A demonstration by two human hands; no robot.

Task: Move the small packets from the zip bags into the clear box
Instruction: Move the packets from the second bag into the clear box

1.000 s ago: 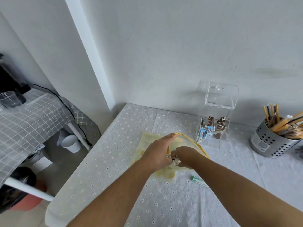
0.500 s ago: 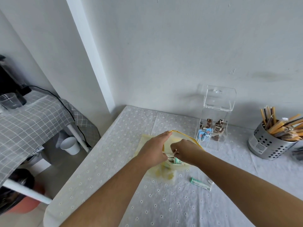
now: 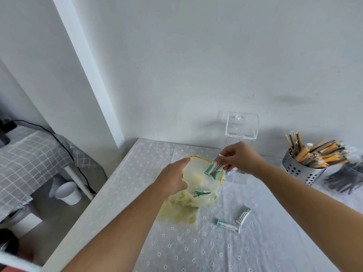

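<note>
The right hand (image 3: 240,160) pinches several small packets (image 3: 213,170) (light, glossy, probably slippery) by their upper ends; the left hand (image 3: 172,178) grips the rim of the soft zip bag (image 3: 194,173).

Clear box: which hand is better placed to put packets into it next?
Right hand: it pinches several packets above the bag, close to the box with its lid up. The left hand holds the bag's rim open.

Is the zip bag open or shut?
Open: the left hand holds the zip bag with its mouth spread wide; a packet lies inside, and the right hand pinches packets above it.
</note>
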